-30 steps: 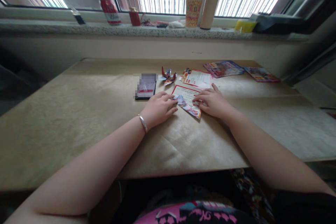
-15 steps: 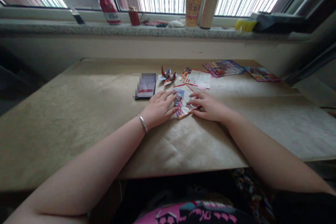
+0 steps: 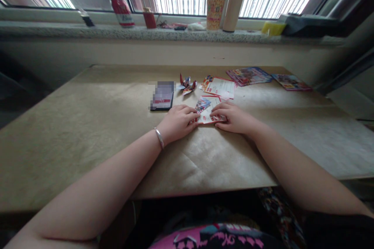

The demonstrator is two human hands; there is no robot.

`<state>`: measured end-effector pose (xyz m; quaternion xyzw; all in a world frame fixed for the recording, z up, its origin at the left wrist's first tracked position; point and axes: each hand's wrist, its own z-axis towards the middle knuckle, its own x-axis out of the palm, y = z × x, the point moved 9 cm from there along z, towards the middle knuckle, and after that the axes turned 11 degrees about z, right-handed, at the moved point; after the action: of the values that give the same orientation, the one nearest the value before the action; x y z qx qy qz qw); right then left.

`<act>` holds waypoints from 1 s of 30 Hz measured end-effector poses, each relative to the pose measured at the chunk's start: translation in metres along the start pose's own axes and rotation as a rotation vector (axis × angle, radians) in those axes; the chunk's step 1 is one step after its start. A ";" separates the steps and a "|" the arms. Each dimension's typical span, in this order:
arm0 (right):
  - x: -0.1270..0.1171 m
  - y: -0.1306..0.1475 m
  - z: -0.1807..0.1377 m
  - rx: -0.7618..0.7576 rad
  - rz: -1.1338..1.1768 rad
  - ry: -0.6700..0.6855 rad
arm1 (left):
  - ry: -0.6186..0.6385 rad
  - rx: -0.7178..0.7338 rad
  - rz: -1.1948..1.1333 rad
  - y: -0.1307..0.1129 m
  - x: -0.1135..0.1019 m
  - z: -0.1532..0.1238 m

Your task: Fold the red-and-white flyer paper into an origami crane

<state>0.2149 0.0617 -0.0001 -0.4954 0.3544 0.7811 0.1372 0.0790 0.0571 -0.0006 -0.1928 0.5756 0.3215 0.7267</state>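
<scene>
A folded paper sheet (image 3: 208,115) lies on the table in front of me, white with red print and a colourful picture panel folded over its upper left. My left hand (image 3: 180,121), a silver bangle on its wrist, grips the sheet's left corner between thumb and fingers. On the opposite side my right hand (image 3: 232,116) has its fingers bent over the right edge, thumb low by the near corner. The fingers hide both ends of the sheet. Just beyond stands a folded paper figure (image 3: 187,85), apparently an origami crane.
Left of the figure lies a phone (image 3: 163,95), partly blurred out. Printed sheets (image 3: 220,86) lie behind the folded paper, with a stack of colourful leaflets (image 3: 248,76) and another leaflet pile (image 3: 290,81) farther right. The windowsill (image 3: 181,35) carries a can, a cup and other items.
The folded paper has turned so that a long straight edge now faces me. My left hand has shifted slightly nearer and drawn its fingers in at the corner; the right hand has barely moved.
</scene>
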 end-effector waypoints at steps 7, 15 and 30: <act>0.001 0.001 0.001 -0.006 0.019 0.043 | -0.022 0.020 0.014 -0.002 -0.003 0.000; -0.001 0.005 0.002 0.044 0.086 0.065 | -0.035 0.050 -0.035 -0.002 -0.004 0.001; -0.012 -0.008 -0.004 0.288 0.121 -0.035 | 0.084 0.120 -0.116 -0.010 0.007 0.000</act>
<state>0.2277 0.0658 0.0058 -0.4346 0.4895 0.7376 0.1659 0.0864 0.0516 -0.0087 -0.1953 0.6116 0.2354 0.7297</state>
